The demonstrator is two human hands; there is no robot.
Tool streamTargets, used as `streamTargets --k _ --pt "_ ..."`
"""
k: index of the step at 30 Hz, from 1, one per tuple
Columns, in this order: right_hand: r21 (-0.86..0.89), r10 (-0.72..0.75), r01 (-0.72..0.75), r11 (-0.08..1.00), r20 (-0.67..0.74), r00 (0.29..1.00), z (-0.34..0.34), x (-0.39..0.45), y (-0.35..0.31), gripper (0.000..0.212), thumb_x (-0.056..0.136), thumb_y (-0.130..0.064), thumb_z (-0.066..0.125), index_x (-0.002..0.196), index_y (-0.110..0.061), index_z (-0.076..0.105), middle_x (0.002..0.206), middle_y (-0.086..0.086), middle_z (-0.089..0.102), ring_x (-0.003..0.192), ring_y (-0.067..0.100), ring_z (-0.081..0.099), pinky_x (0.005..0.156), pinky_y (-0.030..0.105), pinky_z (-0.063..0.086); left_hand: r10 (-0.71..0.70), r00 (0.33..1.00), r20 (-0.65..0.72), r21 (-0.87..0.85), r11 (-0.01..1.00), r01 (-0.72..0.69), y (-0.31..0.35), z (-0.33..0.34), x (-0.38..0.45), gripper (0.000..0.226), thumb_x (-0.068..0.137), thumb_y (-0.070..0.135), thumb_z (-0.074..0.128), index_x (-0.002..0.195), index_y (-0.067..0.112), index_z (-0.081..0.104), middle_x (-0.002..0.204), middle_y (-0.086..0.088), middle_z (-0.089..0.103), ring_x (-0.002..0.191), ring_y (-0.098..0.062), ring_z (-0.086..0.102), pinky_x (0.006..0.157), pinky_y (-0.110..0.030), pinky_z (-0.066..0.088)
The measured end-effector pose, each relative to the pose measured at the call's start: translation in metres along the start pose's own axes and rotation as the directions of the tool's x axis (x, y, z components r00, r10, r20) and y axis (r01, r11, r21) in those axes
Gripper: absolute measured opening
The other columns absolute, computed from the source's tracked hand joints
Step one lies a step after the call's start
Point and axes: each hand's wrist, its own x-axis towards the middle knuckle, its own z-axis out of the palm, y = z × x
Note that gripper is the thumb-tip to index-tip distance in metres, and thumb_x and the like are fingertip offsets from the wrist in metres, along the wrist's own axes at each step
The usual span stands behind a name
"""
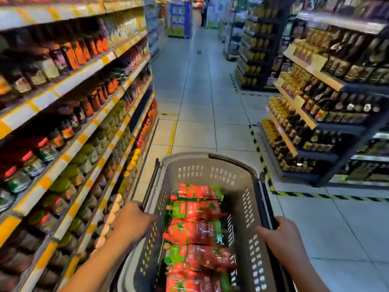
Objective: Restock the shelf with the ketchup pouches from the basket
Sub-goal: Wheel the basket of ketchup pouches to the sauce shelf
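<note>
ITEM: pouches [196, 231]. Location: inside the basket [210, 163], lying flat in one row along its floor from far end to near end.

COUNT: five pouches clearly seen; a sixth red-and-green shape shows between the two nearest, partly covered, so five or six; more may lie below the frame edge. One basket. Two hands.

HANDLING (judged): soft film packs with liquid fill, likely floppy and fairly heavy for their size. The glossy skin looks slippery. Some show a small spout cap at the end toward the basket's left wall. A firm point is likely the stiffer neck by the spout, or the sealed seam at the opposite end; a pinch in the belly would let the fill shift and the pack sag. Probably not fragile, but a hard squeeze by the cap could leak.

HANDS: left hand [134, 220] at the basket's left rim, fingers curled over the dark side handle there. Right hand [280, 232] at the basket's right rim, fingers wrapped round the matching handle. Neither touches a pouch.

SURROUNDS: shelf [69, 148] just left of the basket, tiers filled with jars and bottles, blurred. No open gap for pouches can be made out. A second rack [328, 127] stands well right of the basket, across the tiled aisle.

STATUS (judged): no pouch lifted yet.
</note>
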Motion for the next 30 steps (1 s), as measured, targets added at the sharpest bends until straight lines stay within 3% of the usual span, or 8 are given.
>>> streamTargets --k 6,10,15,18,20,23,27,30 --pt "-0.023 -0.017 0.017 1.0 -0.016 1.0 -0.025 0.156 -0.09 0.026 0.08 -0.022 0.084 0.099 -0.016 0.068 0.085 0.0 0.074 0.074 0.019 0.072 0.069 0.041 0.063 -0.041 0.999 -0.004 -0.115 0.993 0.04 0.102 0.015 0.126 0.033 0.07 0.016 0.088 0.061 0.007 0.057 0.047 -0.004 0.058 0.042 -0.021 0.053 0.041 -0.024 0.031" --pt "-0.034 -0.026 0.026 0.999 -0.006 1.0 -0.027 0.263 -0.146 0.034 0.076 -0.026 0.084 0.102 -0.009 0.069 0.08 0.005 0.075 0.07 0.022 0.074 0.067 0.048 0.065 -0.039 0.999 -0.018 -0.119 0.992 0.037 0.159 0.024 0.229 0.04 0.06 0.03 0.089 0.062 0.006 0.058 0.05 -0.008 0.06 0.046 -0.028 0.06 0.043 -0.032 0.036" --pt "-0.016 -0.001 0.001 1.0 0.003 1.0 -0.008 0.4 -0.224 0.086 0.084 -0.03 0.086 0.154 -0.001 0.045 0.134 0.02 0.064 0.116 0.031 0.066 0.095 0.041 0.054 -0.015 1.0 0.008 -0.106 0.994 0.016 0.22 0.043 0.378 0.041 0.052 0.038 0.089 0.062 0.007 0.065 0.052 -0.006 0.061 0.046 -0.024 0.058 0.042 -0.033 0.038" --pt "0.011 0.03 -0.03 0.999 -0.003 1.0 0.0 0.479 -0.267 0.085 0.088 -0.032 0.084 0.154 0.001 0.044 0.104 0.01 0.065 0.083 0.015 0.061 0.086 0.037 0.052 -0.003 1.0 0.025 -0.091 0.996 0.005 0.27 0.045 0.458 0.037 0.062 0.03 0.092 0.06 0.009 0.062 0.049 0.001 0.054 0.043 -0.017 0.05 0.042 -0.026 0.029" --pt "0.009 0.076 -0.076 0.997 -0.023 0.997 -0.001 0.527 -0.292 0.088 0.089 -0.033 0.083 0.158 0.0 0.038 0.131 0.016 0.064 0.095 0.022 0.065 0.092 0.037 0.052 0.015 0.999 0.035 -0.102 0.995 -0.012 0.31 0.044 0.508 0.037 0.066 0.026 0.092 0.062 0.01 0.059 0.052 0.002 0.054 0.044 -0.015 0.049 0.041 -0.025 0.027" --pt "0.023 0.116 -0.115 0.993 -0.031 0.993 -0.003 0.596 -0.332 0.089 0.091 -0.032 0.081 0.16 -0.001 0.034 0.155 0.018 0.052 0.078 0.013 0.058 0.077 0.035 0.048 0.054 0.998 0.038 -0.006 0.999 -0.054 0.367 0.042 0.576 0.035 0.077 0.024 0.085 0.069 0.014 0.053 0.064 0.001 0.054 0.052 -0.012 0.047 0.043 -0.027 0.028" --pt "0.049 0.103 -0.103 0.993 -0.006 0.995 0.009 0.707 -0.372 0.091 0.086 -0.028 0.086 0.157 0.002 0.038 0.161 0.02 0.045 0.14 0.038 0.052 0.114 0.046 0.044 0.054 0.998 0.039 0.046 0.997 -0.055 0.421 0.053 0.676 0.033 0.081 0.023 0.082 0.073 0.017 0.05 0.073 -0.001 0.059 0.061 -0.015 0.055 0.047 -0.025 0.034" --pt "0.049 0.091 -0.092 0.995 0.026 0.996 0.022 0.795 -0.406 0.089 0.086 -0.027 0.087 0.156 0.004 0.04 0.159 0.023 0.047 0.143 0.04 0.049 0.116 0.048 0.042 0.038 0.999 0.002 0.062 0.997 -0.038 0.454 0.069 0.753 0.034 0.079 0.024 0.083 0.071 0.015 0.052 0.07 -0.002 0.057 0.06 -0.017 0.054 0.045 -0.027 0.032"
